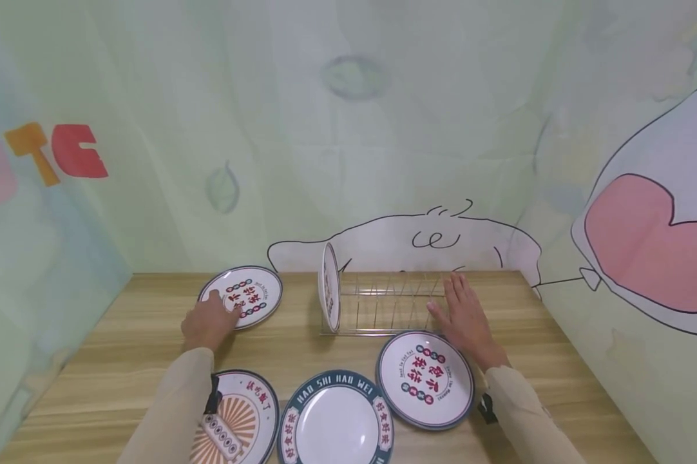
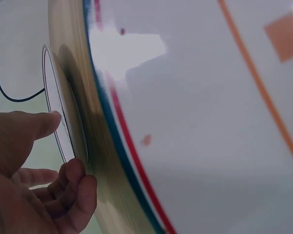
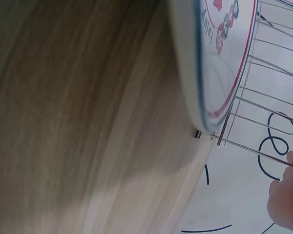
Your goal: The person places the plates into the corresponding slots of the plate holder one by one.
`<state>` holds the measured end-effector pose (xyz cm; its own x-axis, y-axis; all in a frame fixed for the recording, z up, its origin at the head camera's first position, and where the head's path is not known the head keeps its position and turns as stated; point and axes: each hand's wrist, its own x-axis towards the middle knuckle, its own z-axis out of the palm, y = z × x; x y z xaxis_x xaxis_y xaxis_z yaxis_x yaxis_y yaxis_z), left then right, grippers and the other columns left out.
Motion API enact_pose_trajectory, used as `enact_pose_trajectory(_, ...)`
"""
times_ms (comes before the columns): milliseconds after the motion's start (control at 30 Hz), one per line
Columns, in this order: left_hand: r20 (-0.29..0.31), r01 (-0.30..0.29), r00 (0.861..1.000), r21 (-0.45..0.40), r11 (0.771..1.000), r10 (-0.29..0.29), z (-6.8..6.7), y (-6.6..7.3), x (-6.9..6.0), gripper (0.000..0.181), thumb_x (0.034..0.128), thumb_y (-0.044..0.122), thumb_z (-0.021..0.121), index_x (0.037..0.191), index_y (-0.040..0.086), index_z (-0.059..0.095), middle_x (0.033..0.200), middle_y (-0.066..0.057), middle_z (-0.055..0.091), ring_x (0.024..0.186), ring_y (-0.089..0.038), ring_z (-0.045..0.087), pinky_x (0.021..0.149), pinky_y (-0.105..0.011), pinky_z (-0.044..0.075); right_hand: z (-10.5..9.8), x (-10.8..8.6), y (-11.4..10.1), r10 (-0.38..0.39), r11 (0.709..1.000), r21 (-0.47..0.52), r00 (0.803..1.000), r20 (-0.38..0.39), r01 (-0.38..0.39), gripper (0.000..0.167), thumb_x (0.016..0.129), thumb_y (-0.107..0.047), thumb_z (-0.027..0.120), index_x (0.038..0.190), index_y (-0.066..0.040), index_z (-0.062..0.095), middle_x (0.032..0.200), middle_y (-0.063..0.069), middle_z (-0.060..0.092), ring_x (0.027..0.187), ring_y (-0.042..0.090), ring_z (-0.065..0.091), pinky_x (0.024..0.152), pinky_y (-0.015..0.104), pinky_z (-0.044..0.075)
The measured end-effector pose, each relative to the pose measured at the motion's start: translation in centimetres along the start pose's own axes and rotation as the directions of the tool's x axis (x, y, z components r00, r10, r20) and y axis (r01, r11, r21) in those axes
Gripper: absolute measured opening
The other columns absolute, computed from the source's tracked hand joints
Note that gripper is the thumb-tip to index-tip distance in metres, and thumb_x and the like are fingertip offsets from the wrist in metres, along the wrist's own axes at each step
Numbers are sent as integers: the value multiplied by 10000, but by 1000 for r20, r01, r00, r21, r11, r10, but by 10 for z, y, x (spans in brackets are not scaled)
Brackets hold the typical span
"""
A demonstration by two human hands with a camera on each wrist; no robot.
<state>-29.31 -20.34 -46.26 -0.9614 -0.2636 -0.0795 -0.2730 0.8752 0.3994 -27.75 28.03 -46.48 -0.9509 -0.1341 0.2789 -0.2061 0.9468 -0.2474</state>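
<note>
At the back left, my left hand pinches the near left edge of a white plate with printed characters. In the left wrist view the thumb of my left hand lies on the face of that plate, the fingers bent at its rim. A wire rack stands at the back centre, with one plate upright in its left end. My right hand, fingers extended, rests against the rack's right end; in the right wrist view its fingertips touch the rack's wire.
Nearer on the wooden table lie a plate with orange rays, a green-rimmed plate and another character plate, just in front of the rack. A printed curtain stands behind the table and at both sides.
</note>
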Motion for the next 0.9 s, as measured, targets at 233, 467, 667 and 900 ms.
enact_pose_trajectory(233,15,0,1000,11,1000,-1,0,-4,-1,648,942,323,584,1331,-164,409,1166,-411,579,1019,-556,608,804,-582,526,0,1,3,0,1000,-17,1000,-17,0,769,1030,-452,467,1530,88,246,1633,280,180,1525,457,133,1248,554,147)
enact_pose_trajectory(467,39,53,998,-23,998,-52,7,-14,2,801,959,372,554,1458,-176,248,1285,-461,468,1149,-584,525,926,-622,490,-1,0,4,4,1000,-14,1000,-14,-4,771,1030,-450,465,1530,93,240,1636,282,164,1524,462,124,1248,558,139)
enact_pose_trajectory(667,34,135,991,-84,987,-133,13,-20,8,850,953,366,572,1496,-132,149,1292,-460,446,1160,-594,503,928,-636,476,-2,-1,3,-1,1000,18,1000,-8,1,770,1025,-439,481,1530,92,244,1640,277,155,1534,447,97,1252,554,124)
enact_pose_trajectory(900,-3,146,989,-167,975,-149,14,-18,8,930,922,378,634,1510,-105,99,1300,-485,386,1165,-623,458,941,-665,456,-2,-1,3,-7,1000,18,1000,-22,8,768,1025,-444,481,1531,86,251,1638,274,174,1536,440,104,1253,548,134)
